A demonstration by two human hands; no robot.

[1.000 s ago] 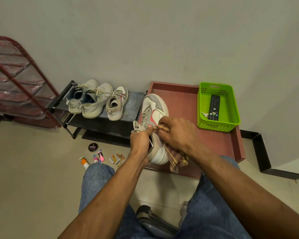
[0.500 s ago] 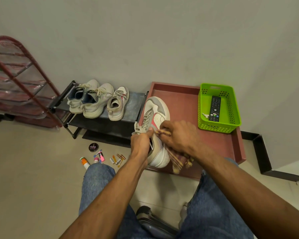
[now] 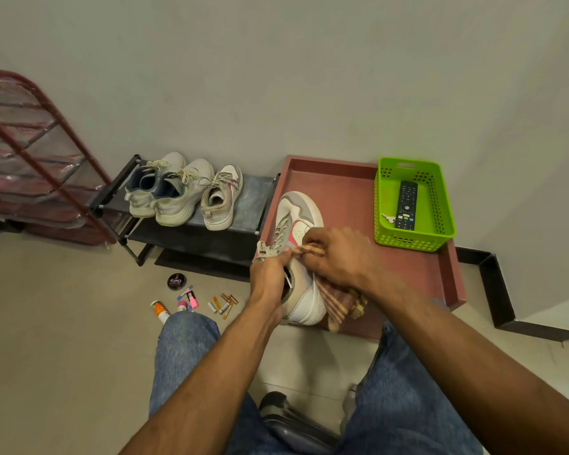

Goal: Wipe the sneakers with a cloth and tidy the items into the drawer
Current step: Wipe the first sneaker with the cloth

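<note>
Left hand [image 3: 270, 274] grasping sneaker [image 3: 298, 257] by its collar; right hand [image 3: 337, 257] clenched on striped cloth [image 3: 339, 305]. Cloth shifted slightly toeward since a second ago. Wiping under way; floor clutter left of hand untouched.

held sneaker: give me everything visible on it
The sneaker is a low-top, white and grey with a pink side mark, grey laces and a white sole. It looks like leather or synthetic. It is tilted, toe pointing away, over the red tray. The left hand grips its collar; the right hand presses a striped cloth against its side.
</note>
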